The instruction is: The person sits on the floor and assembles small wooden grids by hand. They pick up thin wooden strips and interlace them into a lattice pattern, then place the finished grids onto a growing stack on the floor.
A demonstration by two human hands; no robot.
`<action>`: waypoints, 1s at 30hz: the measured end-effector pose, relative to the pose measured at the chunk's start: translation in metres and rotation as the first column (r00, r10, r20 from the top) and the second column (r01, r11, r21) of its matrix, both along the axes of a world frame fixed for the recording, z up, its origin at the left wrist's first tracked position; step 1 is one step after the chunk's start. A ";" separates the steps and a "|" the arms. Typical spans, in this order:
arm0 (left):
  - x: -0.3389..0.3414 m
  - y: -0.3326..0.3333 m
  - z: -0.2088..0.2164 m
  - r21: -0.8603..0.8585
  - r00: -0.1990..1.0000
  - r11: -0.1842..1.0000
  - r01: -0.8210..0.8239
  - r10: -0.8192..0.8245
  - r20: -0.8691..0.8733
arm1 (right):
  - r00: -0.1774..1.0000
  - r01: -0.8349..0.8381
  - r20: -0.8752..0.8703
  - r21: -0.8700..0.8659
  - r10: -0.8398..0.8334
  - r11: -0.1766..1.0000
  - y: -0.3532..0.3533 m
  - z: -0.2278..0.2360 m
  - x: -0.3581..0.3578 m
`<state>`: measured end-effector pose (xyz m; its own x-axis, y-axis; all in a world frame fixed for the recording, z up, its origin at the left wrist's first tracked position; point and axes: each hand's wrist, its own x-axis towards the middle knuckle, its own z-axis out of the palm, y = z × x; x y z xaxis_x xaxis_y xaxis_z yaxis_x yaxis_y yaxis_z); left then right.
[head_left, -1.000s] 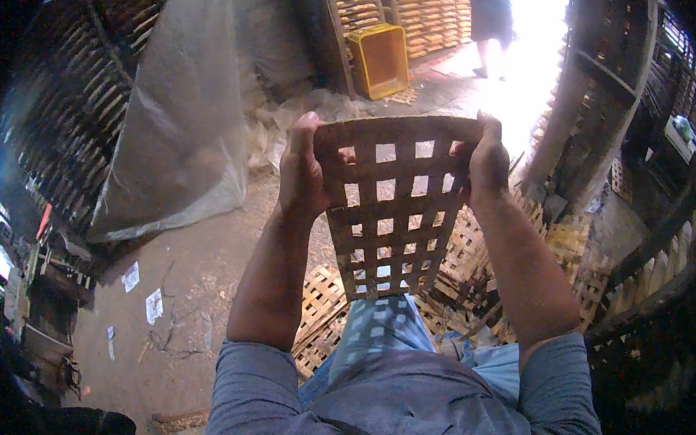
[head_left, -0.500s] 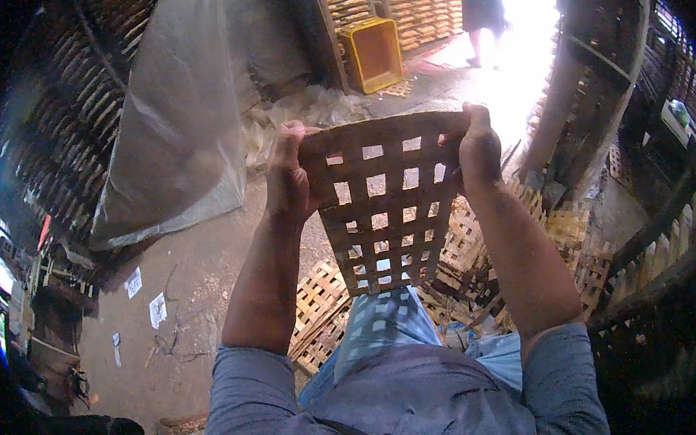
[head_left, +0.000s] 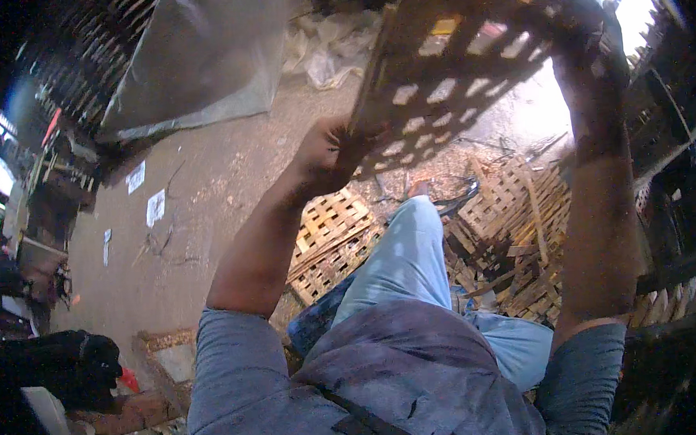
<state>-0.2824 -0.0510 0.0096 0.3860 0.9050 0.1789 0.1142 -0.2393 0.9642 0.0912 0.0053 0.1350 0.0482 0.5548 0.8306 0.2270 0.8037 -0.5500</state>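
Note:
A woven slatted lattice panel [head_left: 454, 63], dark against the light, is held up in front of me and slants toward the upper right. My left hand [head_left: 332, 151] is closed on its lower left edge. Higher up at the right, my right hand [head_left: 589, 47] grips the opposite edge; shadow hides most of its fingers. Light shows through the square gaps between the slats. The panel's top runs out of the picture.
Lighter woven panels [head_left: 332, 218] lie stacked beside my jeans-clad leg [head_left: 402, 250]. More panels [head_left: 498, 196] and loose slats [head_left: 544, 229] are heaped to the right. A grey plastic sheet [head_left: 211, 58] hangs at the far left. Paper scraps [head_left: 156, 207] lie on the floor.
The panel has swung from upright before me up to the right and tilted, with both hands still on it. My right arm has risen; the view has shifted.

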 end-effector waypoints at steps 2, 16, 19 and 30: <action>-0.030 0.002 -0.001 0.131 0.998 0.990 -0.056 0.053 0.024 | 0.854 -0.435 -0.400 -0.195 0.333 0.879 0.027 -0.013 -0.004; -0.192 -0.009 -0.422 0.382 0.189 0.856 -0.349 0.463 -0.866 | 0.779 0.471 0.258 -0.842 -0.572 0.261 -0.099 -0.292 0.204; -0.176 -0.037 -0.455 -0.321 0.260 0.851 -0.416 -0.227 -0.938 | 0.705 0.387 0.264 -0.921 -0.658 0.046 -0.165 -0.374 0.270; -0.120 -0.008 -0.437 -0.488 0.402 0.816 -0.311 -0.352 -0.845 | 0.377 0.327 0.616 -0.788 -0.692 -0.523 -0.264 -0.539 0.332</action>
